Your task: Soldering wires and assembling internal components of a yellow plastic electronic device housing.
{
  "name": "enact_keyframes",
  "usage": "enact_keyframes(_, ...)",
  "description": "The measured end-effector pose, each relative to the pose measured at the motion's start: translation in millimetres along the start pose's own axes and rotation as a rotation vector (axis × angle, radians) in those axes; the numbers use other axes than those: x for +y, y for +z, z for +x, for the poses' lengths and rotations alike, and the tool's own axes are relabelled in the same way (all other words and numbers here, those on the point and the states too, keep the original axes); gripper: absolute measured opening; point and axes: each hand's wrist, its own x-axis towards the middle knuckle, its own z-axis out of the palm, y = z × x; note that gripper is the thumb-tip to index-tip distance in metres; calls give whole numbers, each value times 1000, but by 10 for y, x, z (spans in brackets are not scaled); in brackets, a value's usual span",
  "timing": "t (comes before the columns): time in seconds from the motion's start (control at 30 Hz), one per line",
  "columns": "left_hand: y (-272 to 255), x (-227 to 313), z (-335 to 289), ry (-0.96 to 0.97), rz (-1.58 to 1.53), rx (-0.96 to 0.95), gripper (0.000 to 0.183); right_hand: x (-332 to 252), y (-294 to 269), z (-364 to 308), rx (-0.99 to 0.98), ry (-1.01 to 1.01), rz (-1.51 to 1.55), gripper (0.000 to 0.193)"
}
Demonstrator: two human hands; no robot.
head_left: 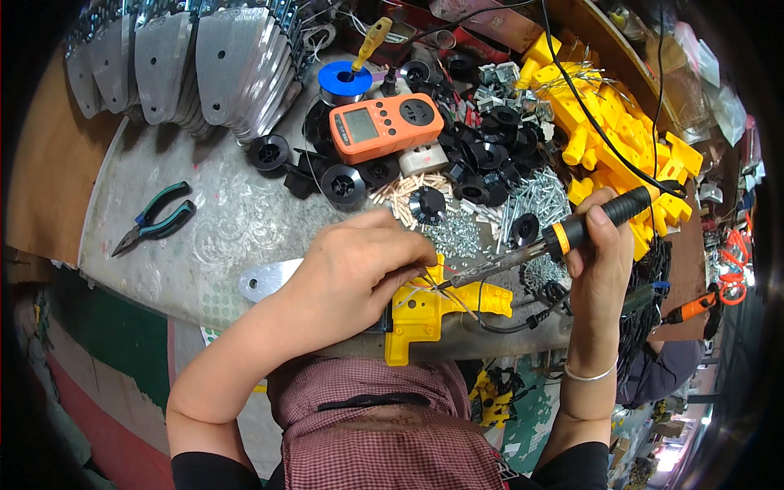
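My right hand (600, 245) is wrapped round the black handle of a soldering iron (506, 261). The iron slants down to the left, and its tip is at thin wires (445, 287) over a yellow plastic housing half (418, 317). That housing lies at the table's near edge, open side up, with a black cable (506, 328) running off to the right. Over its left side is my left hand (367, 261), fingers curled and pinched close to the wires; what they grip is hidden. Partly under my left forearm lies a flat silver metal plate (265, 280) with a hole.
Pliers (155, 216) lie at the left, below stacked grey metal plates (233, 65). An orange meter (385, 126) and a blue-rimmed spool (344, 80) stand at the back among black round parts (343, 186) and loose screws (535, 200). Yellow housings (604, 122) are heaped at the right.
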Motion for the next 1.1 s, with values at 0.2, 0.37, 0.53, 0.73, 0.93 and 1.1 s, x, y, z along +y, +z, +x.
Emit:
enact_keyframes(0.2,7,9,12,-2,-23,-3,16,22,-1,10,14,14,12,23)
enact_keyframes(0.37,6,9,22,9,-16,-13,16,25,5,7,21,15,13,24)
enact_keyframes(0.53,25,9,24,7,-26,-18,18,27,-4,15,10,27,20,25)
enact_keyframes(0.73,-23,15,26,0,-2,-15,19,36,1,14,-1,30,15,26)
enact_keyframes(0.93,20,40,23,-12,-19,-28,20,34,16,11,59,15,-35,24)
enact_keyframes(1.1,-107,90,-5,35,37,10,26,-46,-146,-49,75,-14,25,25)
